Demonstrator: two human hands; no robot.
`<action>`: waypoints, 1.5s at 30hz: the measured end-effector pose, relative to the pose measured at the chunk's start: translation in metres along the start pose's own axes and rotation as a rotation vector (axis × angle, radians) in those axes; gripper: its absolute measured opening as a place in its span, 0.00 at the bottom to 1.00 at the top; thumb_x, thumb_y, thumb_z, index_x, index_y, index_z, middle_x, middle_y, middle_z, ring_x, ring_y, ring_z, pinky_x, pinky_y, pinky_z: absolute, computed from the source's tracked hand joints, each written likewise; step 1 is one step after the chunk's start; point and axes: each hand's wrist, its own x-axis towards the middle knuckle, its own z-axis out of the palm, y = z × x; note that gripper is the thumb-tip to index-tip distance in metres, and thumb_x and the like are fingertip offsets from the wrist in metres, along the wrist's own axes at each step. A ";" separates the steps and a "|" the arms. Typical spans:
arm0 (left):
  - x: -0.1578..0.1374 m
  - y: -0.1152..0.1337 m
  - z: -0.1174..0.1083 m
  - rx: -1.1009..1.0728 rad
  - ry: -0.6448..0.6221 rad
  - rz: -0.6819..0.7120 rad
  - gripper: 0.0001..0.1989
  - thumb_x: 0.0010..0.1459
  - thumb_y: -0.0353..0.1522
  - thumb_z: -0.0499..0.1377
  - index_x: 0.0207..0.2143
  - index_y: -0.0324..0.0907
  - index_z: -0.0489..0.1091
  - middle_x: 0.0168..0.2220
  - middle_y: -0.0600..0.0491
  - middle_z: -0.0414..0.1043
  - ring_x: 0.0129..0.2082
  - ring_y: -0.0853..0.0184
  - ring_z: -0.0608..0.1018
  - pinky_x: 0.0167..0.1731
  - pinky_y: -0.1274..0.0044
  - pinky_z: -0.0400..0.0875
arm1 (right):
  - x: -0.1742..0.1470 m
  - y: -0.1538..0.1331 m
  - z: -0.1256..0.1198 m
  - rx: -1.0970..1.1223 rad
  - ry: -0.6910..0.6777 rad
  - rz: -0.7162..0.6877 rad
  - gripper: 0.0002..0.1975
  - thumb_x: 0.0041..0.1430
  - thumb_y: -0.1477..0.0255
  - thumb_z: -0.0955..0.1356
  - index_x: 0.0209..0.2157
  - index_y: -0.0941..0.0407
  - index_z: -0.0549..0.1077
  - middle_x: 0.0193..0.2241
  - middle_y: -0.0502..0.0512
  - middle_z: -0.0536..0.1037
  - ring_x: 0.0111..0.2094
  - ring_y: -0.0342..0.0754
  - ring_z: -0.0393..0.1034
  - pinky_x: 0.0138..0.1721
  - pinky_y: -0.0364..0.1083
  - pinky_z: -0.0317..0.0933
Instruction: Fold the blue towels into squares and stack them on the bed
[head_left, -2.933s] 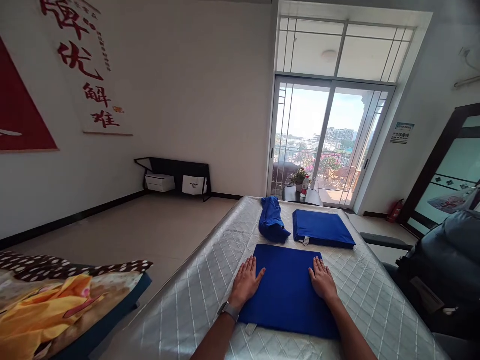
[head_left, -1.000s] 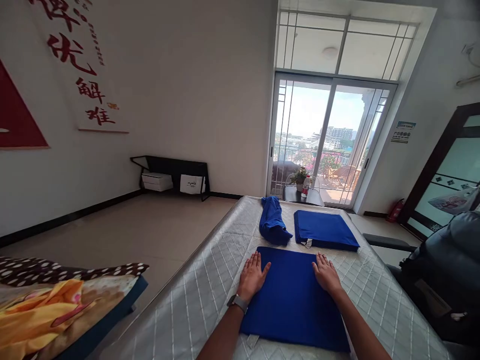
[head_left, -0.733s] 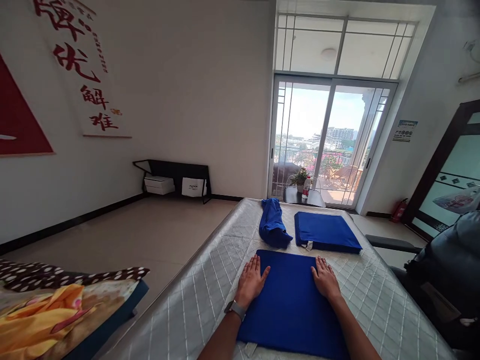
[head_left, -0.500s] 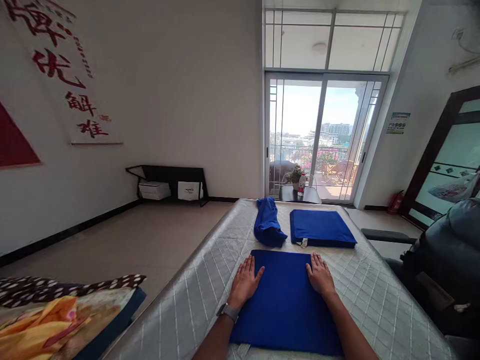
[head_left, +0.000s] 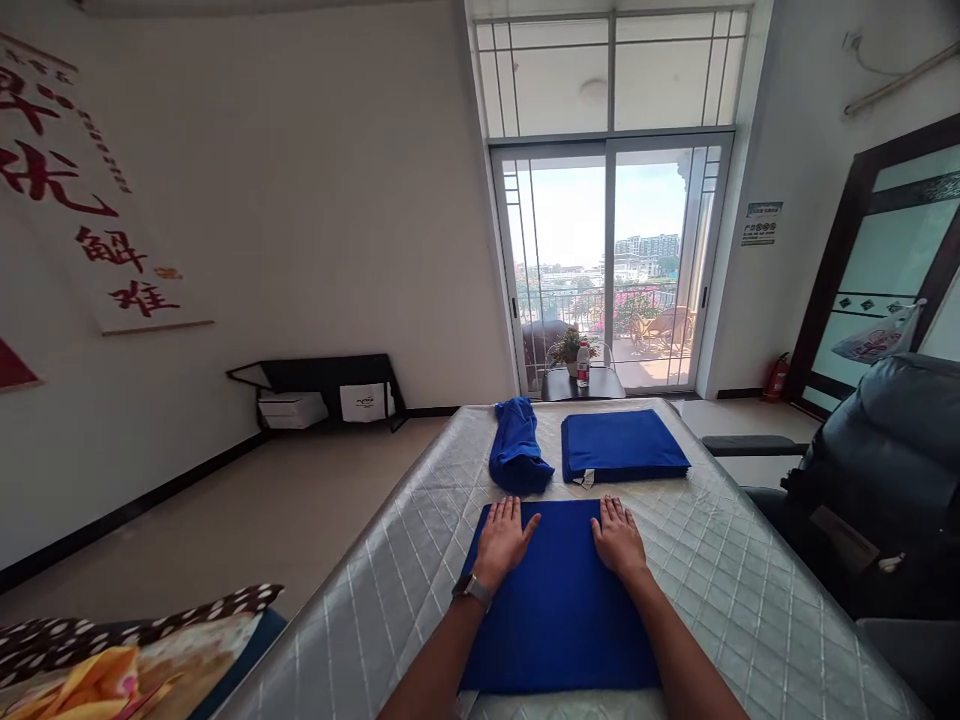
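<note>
Fingers (head_left: 513, 511) outstretched, left hand (head_left: 501, 547) and right hand (head_left: 621, 543) lie on folded blue cloth (head_left: 562, 630); even pressure should smooth it.

The left hand (head_left: 504, 540) and right hand (head_left: 620, 540) lie flat, fingers extended, near the far corners of a folded blue cloth (head_left: 559, 625) on a silvery quilted surface (head_left: 397, 590), while farther back sit a crumpled blue cloth (head_left: 517, 450) and, just right of it, a layered blue stack (head_left: 622, 440).

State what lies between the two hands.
Only blue cloth lies between the left hand and the right hand, as the head view shows.
</note>
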 end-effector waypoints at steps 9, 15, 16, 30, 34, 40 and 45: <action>0.024 0.137 0.032 -0.284 0.014 0.319 0.30 0.73 0.43 0.35 0.68 0.40 0.57 0.67 0.44 0.60 0.68 0.61 0.60 0.66 0.62 0.56 | -0.004 0.002 -0.004 -0.062 -0.024 -0.054 0.32 0.66 0.72 0.53 0.70 0.61 0.51 0.72 0.57 0.45 0.72 0.52 0.37 0.70 0.53 0.34; 0.015 0.080 0.034 -0.228 0.007 0.191 0.32 0.72 0.47 0.36 0.69 0.42 0.56 0.68 0.45 0.58 0.69 0.58 0.58 0.67 0.61 0.54 | -0.001 -0.001 -0.004 -0.048 -0.026 0.003 0.33 0.69 0.63 0.51 0.70 0.63 0.48 0.71 0.58 0.46 0.72 0.51 0.36 0.70 0.53 0.32; 0.013 0.062 0.032 -0.206 -0.001 0.146 0.32 0.72 0.47 0.36 0.69 0.41 0.55 0.68 0.45 0.58 0.69 0.58 0.58 0.67 0.60 0.53 | 0.000 -0.001 -0.004 -0.043 -0.028 0.009 0.33 0.69 0.62 0.51 0.70 0.63 0.48 0.72 0.58 0.46 0.72 0.51 0.36 0.70 0.53 0.32; -0.017 -0.070 0.042 -0.127 -0.019 -0.068 0.33 0.71 0.48 0.36 0.68 0.40 0.55 0.70 0.42 0.53 0.70 0.54 0.55 0.66 0.61 0.50 | 0.005 0.001 0.003 -0.088 -0.039 0.023 0.34 0.69 0.60 0.51 0.71 0.61 0.47 0.72 0.55 0.46 0.72 0.49 0.36 0.70 0.51 0.30; -0.015 -0.067 0.038 -0.159 0.008 -0.120 0.37 0.70 0.51 0.35 0.69 0.36 0.51 0.69 0.39 0.55 0.70 0.52 0.56 0.66 0.60 0.51 | 0.006 0.001 0.002 -0.109 -0.035 0.024 0.34 0.69 0.60 0.51 0.71 0.60 0.47 0.72 0.55 0.47 0.72 0.48 0.37 0.69 0.51 0.30; -0.016 -0.065 0.034 -0.198 0.038 -0.130 0.37 0.69 0.51 0.35 0.70 0.38 0.49 0.68 0.40 0.58 0.69 0.50 0.56 0.65 0.58 0.51 | 0.004 -0.003 -0.002 -0.107 -0.035 0.036 0.34 0.69 0.59 0.51 0.71 0.60 0.47 0.72 0.54 0.48 0.72 0.48 0.37 0.69 0.51 0.31; -0.017 -0.063 0.030 -0.201 0.029 -0.141 0.38 0.69 0.51 0.34 0.70 0.35 0.49 0.68 0.39 0.56 0.69 0.51 0.56 0.66 0.59 0.50 | 0.000 -0.009 -0.010 -0.124 -0.043 0.050 0.33 0.69 0.60 0.51 0.71 0.60 0.48 0.72 0.55 0.48 0.72 0.49 0.38 0.69 0.51 0.31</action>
